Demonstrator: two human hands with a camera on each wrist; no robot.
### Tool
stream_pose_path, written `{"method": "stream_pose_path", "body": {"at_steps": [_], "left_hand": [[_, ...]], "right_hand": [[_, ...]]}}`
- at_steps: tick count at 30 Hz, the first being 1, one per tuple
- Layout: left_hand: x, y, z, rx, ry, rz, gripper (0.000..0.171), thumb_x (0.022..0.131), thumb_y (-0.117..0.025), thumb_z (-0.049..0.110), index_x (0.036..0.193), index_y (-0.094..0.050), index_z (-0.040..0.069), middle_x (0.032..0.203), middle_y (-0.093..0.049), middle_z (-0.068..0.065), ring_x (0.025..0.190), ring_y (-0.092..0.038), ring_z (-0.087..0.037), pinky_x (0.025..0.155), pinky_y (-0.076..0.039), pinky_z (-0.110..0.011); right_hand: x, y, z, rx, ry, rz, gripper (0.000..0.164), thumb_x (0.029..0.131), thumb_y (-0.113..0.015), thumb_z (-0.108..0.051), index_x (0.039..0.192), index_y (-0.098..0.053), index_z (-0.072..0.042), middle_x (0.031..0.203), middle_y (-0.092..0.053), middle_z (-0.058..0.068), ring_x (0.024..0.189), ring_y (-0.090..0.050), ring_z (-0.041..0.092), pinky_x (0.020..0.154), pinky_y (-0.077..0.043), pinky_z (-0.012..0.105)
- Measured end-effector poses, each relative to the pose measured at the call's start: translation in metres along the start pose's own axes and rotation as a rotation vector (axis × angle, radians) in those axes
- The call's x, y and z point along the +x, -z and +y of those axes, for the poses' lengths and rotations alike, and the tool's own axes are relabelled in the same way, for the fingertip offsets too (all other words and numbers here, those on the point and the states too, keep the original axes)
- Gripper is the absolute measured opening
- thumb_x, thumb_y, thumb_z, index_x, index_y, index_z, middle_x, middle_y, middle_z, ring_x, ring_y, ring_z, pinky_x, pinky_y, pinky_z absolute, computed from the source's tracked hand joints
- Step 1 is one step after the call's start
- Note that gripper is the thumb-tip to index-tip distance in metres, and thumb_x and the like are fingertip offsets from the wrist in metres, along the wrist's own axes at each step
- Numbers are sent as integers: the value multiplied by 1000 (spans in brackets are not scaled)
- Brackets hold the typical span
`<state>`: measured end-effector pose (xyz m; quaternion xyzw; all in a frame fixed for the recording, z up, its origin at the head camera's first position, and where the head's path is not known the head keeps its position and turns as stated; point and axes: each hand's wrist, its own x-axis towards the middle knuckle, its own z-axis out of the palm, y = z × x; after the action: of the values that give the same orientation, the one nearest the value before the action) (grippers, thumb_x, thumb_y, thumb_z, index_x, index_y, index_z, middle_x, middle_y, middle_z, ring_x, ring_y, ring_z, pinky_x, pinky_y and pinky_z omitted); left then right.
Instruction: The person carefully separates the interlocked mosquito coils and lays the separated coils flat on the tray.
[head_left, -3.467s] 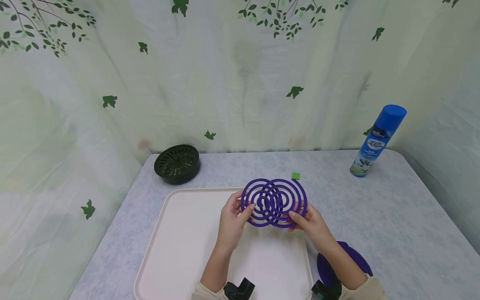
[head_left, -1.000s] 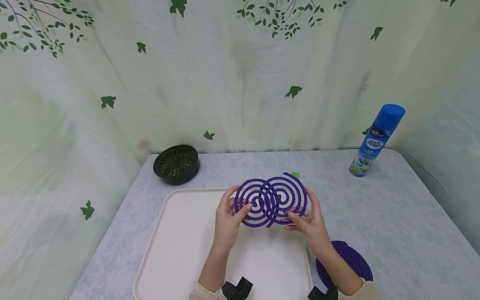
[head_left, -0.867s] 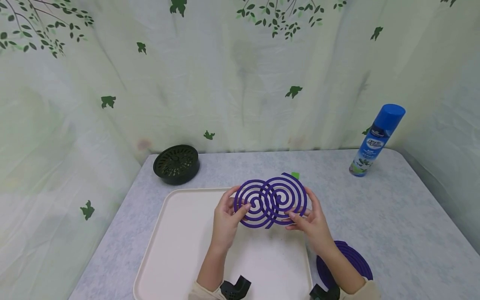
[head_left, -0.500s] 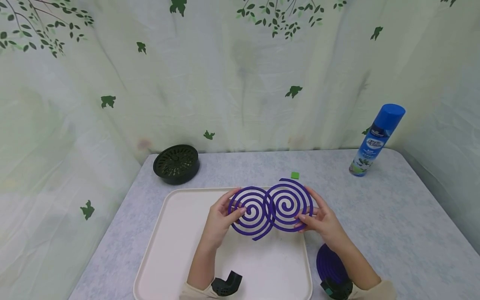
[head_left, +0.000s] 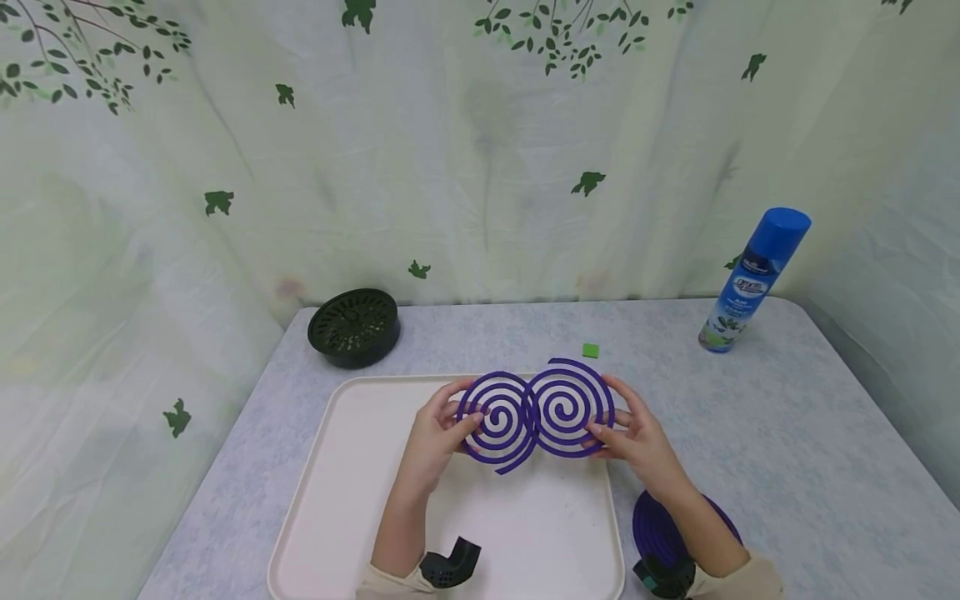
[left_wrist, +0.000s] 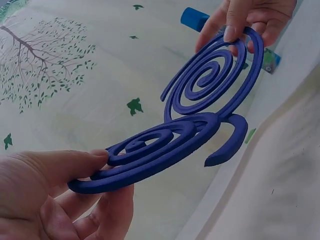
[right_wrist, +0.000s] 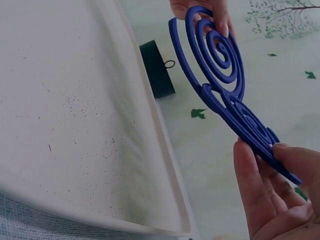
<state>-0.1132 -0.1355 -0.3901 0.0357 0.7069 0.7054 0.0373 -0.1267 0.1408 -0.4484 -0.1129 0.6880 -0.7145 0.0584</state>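
Two purple mosquito coils are held up over the white tray (head_left: 360, 492), their inner edges overlapping. My left hand (head_left: 429, 442) pinches the left coil (head_left: 498, 458) at its outer side, thumb in front and fingers behind. My right hand (head_left: 643, 450) grips the right coil (head_left: 573, 455) the same way at its far side. In the left wrist view the left coil (left_wrist: 150, 171) tilts toward the camera, while the right coil (left_wrist: 256, 65) stands steeper behind it. From the right wrist view, the rings still cross where the coils meet.
More purple coil (head_left: 651, 525) lies on the table under my right forearm, partly hidden. At the back left stands a black round holder (head_left: 356, 329) with a slotted top. A blue spray can (head_left: 750, 279) is at the back right, and a small green square (head_left: 591, 351) lies behind the tray.
The two coils have slid apart sideways, from largely overlapping to overlapping only at the inner edges. My left hand has moved left and lower; the right hand has shifted slightly right.
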Motion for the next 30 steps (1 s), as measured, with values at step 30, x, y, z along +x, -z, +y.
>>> {"method": "stream_pose_path", "body": {"at_steps": [30], "left_hand": [[5,74,-28,41,-20,50,47,84,-62,8,128,-46,11,108,-60,-20,86,-62,-29,63,-54,-35]], "right_hand": [[22,-4,-6,-27,-96,35,62,85,-62,-17,138,-30,-13,90,-63,19,70,-63,25,62,-54,37]]}}
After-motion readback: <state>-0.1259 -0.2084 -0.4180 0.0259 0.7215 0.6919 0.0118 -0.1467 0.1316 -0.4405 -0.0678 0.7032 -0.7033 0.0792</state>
